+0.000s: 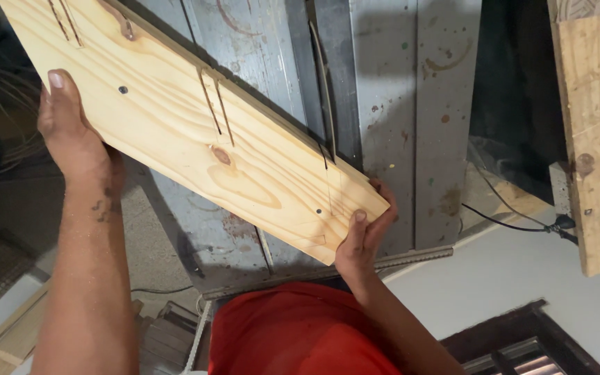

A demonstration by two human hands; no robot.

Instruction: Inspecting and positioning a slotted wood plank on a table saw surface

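Red shirt (293,333) below, both hands grip the plank (196,118): left hand (71,132) at its edge, right hand (362,239) clasping its end; best kept level over the saw table (383,90).

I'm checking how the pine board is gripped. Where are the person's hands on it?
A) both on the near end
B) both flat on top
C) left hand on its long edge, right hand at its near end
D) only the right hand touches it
C: the left hand grips the long edge of the pine board, while the right hand clasps its near end.
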